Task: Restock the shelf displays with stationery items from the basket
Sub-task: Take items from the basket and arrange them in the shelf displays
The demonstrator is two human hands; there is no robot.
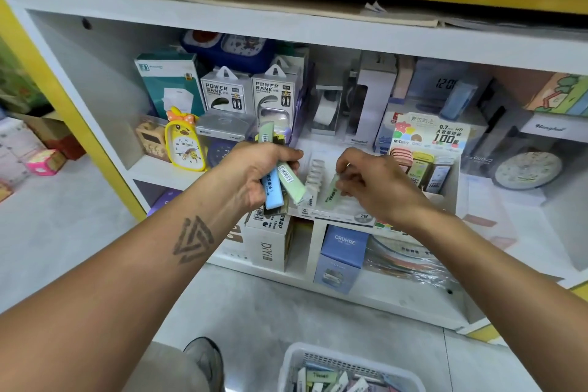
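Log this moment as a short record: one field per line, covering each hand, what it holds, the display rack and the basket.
left hand: grips a bundle of slim cases, a blue case and a green case among them
right hand: pinches a single pale green case, lowering it toward the display rack
display rack: white, on the shelf between the hands, a row of white cases standing in it
basket: white, on the floor below, stationery items inside
task state: restocking under way
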